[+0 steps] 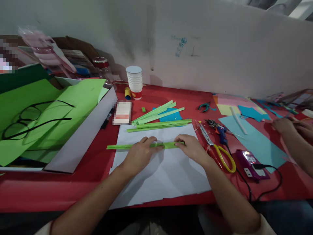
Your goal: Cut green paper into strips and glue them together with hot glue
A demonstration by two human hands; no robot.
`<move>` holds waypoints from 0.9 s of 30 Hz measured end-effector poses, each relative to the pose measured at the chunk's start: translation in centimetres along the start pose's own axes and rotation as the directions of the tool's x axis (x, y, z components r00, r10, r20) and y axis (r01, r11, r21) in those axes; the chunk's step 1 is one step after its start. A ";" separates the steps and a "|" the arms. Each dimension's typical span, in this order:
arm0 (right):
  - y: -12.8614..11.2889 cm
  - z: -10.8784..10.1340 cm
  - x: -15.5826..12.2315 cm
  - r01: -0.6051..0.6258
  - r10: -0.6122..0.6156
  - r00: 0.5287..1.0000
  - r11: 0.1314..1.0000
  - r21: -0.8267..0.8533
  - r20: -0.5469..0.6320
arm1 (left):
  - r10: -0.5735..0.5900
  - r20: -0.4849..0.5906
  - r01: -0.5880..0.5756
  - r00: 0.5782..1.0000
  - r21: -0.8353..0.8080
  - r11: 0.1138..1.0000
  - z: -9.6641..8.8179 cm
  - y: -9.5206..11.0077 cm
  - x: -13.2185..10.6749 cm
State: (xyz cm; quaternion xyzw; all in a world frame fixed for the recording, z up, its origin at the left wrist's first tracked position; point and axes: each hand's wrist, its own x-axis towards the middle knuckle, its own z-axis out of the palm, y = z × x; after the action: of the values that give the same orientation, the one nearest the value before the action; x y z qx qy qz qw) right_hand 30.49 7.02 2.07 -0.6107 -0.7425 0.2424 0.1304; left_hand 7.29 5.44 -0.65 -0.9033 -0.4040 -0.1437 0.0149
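A narrow green paper strip (119,147) lies crosswise over white paper (156,182) in front of me. My left hand (140,150) is closed on the strip near its middle, fingers bent and pressing on it. At the strip's right end my right hand (190,147) pinches it between thumb and fingers. Just beyond the hands lie folded green strips (158,124), and behind them a loose fan of lighter green strips (156,114) rests partly over a blue paper piece (172,115).
To the left stands a white box (85,137) with green sheets and eyeglasses (23,122). Paper cups (134,81) are stacked behind. Right of the white paper lie yellow-handled scissors (223,156), a glue gun (221,133) and a purple power strip (253,164). Another person's hand (285,125) works at far right.
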 end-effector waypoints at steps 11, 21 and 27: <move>1.4 0.5 0.5 -0.053 0.058 0.998 0.971 0.232 -0.015 | 0.060 0.115 -0.073 0.992 0.117 0.990 -0.6 1.0 0.7; 1.9 -0.1 -0.2 -0.134 0.162 0.985 0.933 0.335 -0.055 | -0.050 0.365 -0.025 0.930 0.199 0.980 -1.7 2.6 2.1; 1.8 0.5 -1.9 0.078 -0.044 0.967 0.989 0.125 -0.253 | -0.039 0.358 -0.025 0.933 0.173 0.985 -1.4 2.3 2.3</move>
State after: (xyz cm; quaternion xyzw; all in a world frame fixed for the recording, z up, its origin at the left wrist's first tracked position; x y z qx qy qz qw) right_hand 32.17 5.29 0.90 -0.6029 -0.7208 0.2089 0.2708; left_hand 10.10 5.34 1.58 -0.9081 -0.4141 0.0598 0.0193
